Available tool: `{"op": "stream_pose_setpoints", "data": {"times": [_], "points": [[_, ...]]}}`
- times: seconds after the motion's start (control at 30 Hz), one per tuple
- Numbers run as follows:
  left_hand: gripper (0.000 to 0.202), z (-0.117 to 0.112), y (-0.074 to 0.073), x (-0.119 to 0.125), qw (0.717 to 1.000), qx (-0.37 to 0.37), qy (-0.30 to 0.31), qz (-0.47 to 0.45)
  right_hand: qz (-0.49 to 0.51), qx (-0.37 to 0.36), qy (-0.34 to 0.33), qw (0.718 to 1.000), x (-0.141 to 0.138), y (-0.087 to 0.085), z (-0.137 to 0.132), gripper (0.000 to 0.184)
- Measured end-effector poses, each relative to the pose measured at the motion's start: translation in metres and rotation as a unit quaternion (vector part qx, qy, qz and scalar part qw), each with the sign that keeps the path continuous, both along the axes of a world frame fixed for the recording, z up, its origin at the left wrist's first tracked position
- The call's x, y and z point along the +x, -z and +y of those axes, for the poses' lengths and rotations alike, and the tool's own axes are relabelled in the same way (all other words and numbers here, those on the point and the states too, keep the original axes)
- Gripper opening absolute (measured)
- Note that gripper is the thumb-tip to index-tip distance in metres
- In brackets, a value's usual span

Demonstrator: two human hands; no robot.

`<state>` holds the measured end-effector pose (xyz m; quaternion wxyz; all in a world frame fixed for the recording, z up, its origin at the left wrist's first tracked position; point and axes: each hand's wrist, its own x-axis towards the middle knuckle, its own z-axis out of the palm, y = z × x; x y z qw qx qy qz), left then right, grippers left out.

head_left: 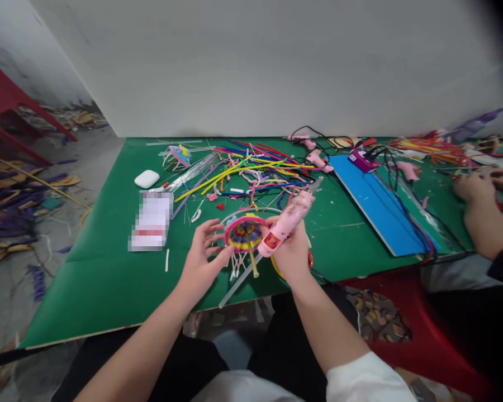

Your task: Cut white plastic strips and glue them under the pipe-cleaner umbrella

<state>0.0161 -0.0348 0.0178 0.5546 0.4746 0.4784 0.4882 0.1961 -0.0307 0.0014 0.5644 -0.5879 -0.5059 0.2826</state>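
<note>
My right hand (292,250) is closed round a pink glue gun (288,219), its nozzle pointing up and to the right, a clear glue stick trailing from its back end. My left hand (203,255) pinches the rim of a small round woven piece (245,233) in pink, yellow and blue, with a thin yellow stick through its middle. The piece sits between both hands, just above the green table (104,279).
A heap of coloured pipe cleaners (251,167) lies beyond the hands. A white earbud case (146,178) and a blurred card (151,221) lie to the left. A blue board (377,204) with cables lies to the right. Another person's hands (482,192) work at the far right.
</note>
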Motion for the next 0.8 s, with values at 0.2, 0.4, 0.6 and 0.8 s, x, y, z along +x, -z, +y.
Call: {"op": "stream_pose_setpoints", "data": {"times": [0.2, 0.4, 0.6, 0.8], "points": [[0.060, 0.002, 0.006, 0.011, 0.982, -0.117, 0.080, -0.123, -0.035, -0.042, -0.066, 0.996, -0.006, -0.006, -0.006, 0.030], [0.036, 0.004, 0.006, 0.009, 0.971, -0.172, 0.017, -0.168, -0.014, -0.023, -0.200, 0.979, -0.003, -0.018, -0.006, 0.033], [0.031, 0.015, 0.006, -0.006, 0.962, -0.198, -0.055, -0.180, 0.159, -0.144, -0.355, 0.910, 0.028, -0.013, 0.002, 0.036], [0.032, 0.022, 0.004, -0.013, 0.961, -0.190, -0.075, -0.189, 0.265, -0.266, -0.393, 0.839, 0.057, -0.014, -0.003, 0.062]]}}
